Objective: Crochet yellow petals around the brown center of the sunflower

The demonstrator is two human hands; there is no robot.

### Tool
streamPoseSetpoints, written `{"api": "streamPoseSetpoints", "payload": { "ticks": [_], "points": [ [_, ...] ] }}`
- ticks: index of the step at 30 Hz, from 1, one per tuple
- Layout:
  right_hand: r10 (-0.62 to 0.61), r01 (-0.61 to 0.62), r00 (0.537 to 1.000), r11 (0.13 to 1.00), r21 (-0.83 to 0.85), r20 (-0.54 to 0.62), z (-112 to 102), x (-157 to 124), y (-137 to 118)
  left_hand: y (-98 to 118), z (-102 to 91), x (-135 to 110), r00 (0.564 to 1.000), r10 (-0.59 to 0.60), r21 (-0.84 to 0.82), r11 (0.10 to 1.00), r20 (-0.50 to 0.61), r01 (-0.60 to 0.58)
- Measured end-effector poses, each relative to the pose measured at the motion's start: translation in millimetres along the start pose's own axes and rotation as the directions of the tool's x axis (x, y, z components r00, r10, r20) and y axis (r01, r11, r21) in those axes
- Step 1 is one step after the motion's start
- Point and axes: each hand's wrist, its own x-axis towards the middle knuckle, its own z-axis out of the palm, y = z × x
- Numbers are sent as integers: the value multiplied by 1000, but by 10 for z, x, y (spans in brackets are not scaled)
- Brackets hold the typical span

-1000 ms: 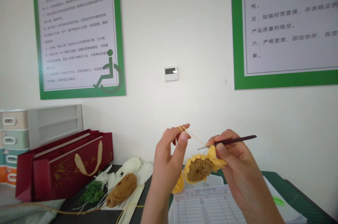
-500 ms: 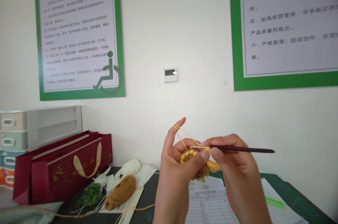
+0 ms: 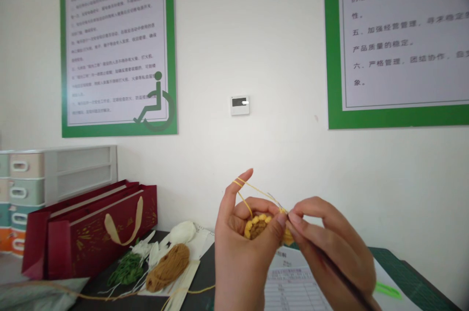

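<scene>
Crochet (image 3: 257,227) in left hand (image 3: 240,247), poster (image 3: 399,42) (“团结协作”)

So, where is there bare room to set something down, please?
Bare: green mat right of the papers; a narrow dark table strip between brown yarn and left hand, crossed by yellow strand. Crowded: left, around the red bags and green yarn.

Soft even light; small glare on wall panel (image 3: 240,105); top right corner blurred
</scene>
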Motion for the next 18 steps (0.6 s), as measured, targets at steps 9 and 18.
{"api": "streamPoseSetpoints", "payload": {
  "ticks": [9,18],
  "points": [
    [270,-228,962,863,451,-32,63,26,-64,86,-136,57,907,-228,-169,938,353,302],
    [423,-441,888,671,596,181,0,43,-85,116,-194,12,887,-160,-47,979,432,199]
  ]
}}
